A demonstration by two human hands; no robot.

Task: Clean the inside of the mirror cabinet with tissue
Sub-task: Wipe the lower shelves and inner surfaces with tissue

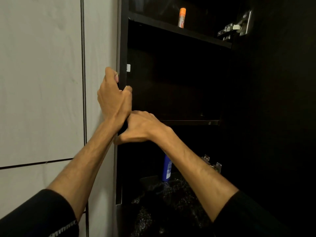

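**Both hands on the left edge of the open mirror cabinet**

The mirror cabinet (171, 82) is standing open, its dark interior filling the middle and right of the view, with the pale tiled wall (42, 82) running along its left side. The left hand (113, 98) is gripping the cabinet's left side panel (123, 48), fingers curling round the outer face and the thumb hooking over the front edge. Just below it, touching its wrist, the right hand (138, 128) is reaching across to the same edge, fingers curling behind the panel; whether it is holding anything besides the panel cannot be told, and no tissue is showing in either hand.

Inside, an orange-capped can (182, 17) is standing upright on the upper shelf (179, 31), well above both hands. A second shelf (189, 122) is lying level with the right hand, to its right. A blue bottle (167, 168) is standing below, partly hidden behind the right forearm, on a dark speckled counter (171, 202). Metal hinges (234, 28) are showing at the cabinet's right side, one high and one lower near the right forearm. Dark sleeves are covering both arms near the lower corners.
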